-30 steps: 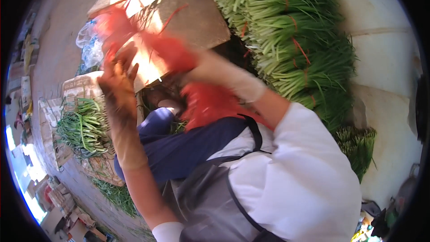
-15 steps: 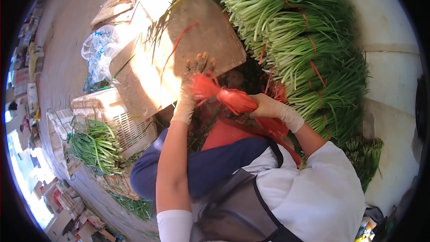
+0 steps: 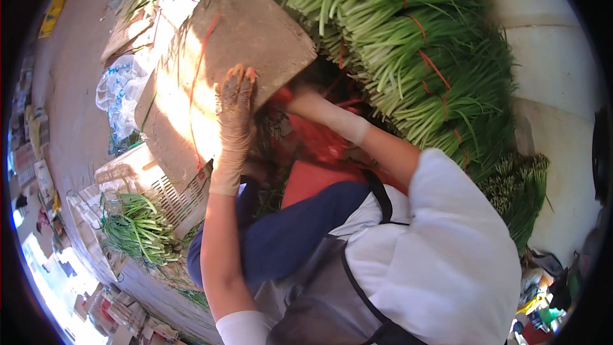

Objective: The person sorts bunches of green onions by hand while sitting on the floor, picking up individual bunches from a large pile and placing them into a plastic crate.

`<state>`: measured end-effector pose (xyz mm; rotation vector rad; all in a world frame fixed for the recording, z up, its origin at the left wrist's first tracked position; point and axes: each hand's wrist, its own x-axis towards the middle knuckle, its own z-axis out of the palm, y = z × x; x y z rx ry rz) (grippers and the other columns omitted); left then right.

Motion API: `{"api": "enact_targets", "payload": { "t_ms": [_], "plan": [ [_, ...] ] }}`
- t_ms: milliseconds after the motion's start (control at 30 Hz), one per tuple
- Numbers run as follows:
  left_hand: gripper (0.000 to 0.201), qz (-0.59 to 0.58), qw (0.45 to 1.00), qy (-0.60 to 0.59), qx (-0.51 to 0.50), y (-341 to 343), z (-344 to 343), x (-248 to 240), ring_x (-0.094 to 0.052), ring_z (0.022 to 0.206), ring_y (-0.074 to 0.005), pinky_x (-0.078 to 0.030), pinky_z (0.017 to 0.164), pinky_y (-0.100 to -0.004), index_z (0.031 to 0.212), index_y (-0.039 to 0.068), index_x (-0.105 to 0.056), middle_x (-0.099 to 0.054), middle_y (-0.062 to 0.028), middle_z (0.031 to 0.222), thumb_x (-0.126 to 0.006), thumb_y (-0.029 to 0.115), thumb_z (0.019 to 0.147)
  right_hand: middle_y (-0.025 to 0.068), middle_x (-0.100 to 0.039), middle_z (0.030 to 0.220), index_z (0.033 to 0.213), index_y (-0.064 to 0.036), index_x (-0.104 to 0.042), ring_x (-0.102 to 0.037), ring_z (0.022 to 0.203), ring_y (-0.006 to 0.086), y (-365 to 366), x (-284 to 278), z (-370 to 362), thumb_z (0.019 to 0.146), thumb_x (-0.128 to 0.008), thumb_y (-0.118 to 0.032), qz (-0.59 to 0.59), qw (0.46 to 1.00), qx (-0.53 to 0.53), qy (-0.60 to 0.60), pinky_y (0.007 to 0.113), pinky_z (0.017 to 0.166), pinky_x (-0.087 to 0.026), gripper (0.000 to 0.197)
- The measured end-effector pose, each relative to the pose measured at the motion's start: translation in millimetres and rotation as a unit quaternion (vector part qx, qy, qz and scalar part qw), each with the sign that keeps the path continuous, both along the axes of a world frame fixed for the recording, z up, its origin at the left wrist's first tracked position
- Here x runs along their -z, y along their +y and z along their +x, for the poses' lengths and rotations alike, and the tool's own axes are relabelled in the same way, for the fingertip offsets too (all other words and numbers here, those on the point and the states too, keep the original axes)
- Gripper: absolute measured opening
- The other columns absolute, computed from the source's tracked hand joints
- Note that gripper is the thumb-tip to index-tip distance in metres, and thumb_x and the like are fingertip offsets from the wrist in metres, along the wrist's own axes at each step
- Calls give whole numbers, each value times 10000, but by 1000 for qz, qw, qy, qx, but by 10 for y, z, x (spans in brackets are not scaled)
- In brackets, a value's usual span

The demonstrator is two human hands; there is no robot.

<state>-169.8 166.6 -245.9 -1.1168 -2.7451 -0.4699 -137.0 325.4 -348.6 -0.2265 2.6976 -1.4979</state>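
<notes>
My left hand (image 3: 236, 115), in a thin glove with soiled fingertips, lies flat along the near edge of a brown board (image 3: 262, 19), fingers stretched out. A thin red strip (image 3: 202, 57) lies across the board. Beneath the board's right corner reaches my right hand (image 3: 305, 103), also gloved; its fingers are blurred and hidden in shadow. A smear of red shows at its fingertips, but I cannot tell whether it is the red bundle of strips. Red plastic (image 3: 319, 137) lies below my right wrist.
Stacked bundles of green stalks (image 3: 396, 45), bound with red ties, line the right side by a pale wall (image 3: 543, 83). To the left are a white slatted crate (image 3: 169, 191), loose greens (image 3: 137, 227) and a clear plastic bag (image 3: 121, 92). A red surface (image 3: 310, 182) is beside my knee.
My right hand has moved from the middle, where it held a red bundle of strips, forward and left under the board. My left hand has left the bundle and now rests on the board.
</notes>
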Motion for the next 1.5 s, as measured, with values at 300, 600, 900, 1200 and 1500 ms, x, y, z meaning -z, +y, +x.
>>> {"api": "enact_targets", "payload": {
  "t_ms": [300,600,900,1200,1500],
  "plan": [
    [753,-44,998,14,-34,-179,131,659,-191,1324,-264,-145,1052,-465,1392,117,-207,-194,-64,1435,-514,16,712,180,-532,1107,1224,-29,-431,-512,1028,273,245,95,775,749,-635,-370,-54,974,111,-188,330,898,-392,619],
    [810,-200,968,-150,-35,-102,142,-108,-192,1319,-286,-191,1059,-389,1396,95,-142,-211,-113,1420,-623,126,745,38,-524,568,795,-16,-608,-466,445,123,850,727,1013,838,-551,-256,-267,837,326,-349,247,440,-387,250],
    [500,149,893,-381,-190,-1239,576,-1709,-407,1190,-224,-294,992,-320,1269,29,-423,-459,-142,1268,-579,125,804,1,-545,652,876,-34,-646,-477,570,62,1013,-2485,886,841,-564,-212,-351,916,29,-190,200,514,-387,199],
    [557,404,781,-263,-397,-2685,2392,-2173,-454,1122,-199,-319,972,-308,1308,13,-366,-481,-119,1224,-572,233,840,32,-580,740,1021,19,-587,-546,662,118,1936,-2093,706,852,-562,-318,-481,824,301,5,221,570,-415,378],
    [553,480,663,-172,-548,-3067,4388,-1989,-538,989,-170,-380,908,-271,1259,-10,-424,-554,-114,1114,-599,278,820,138,-614,795,1021,-43,-595,-600,717,212,305,-2369,750,851,-529,-293,34,996,43,-75,282,636,-461,310]
  ]
}}
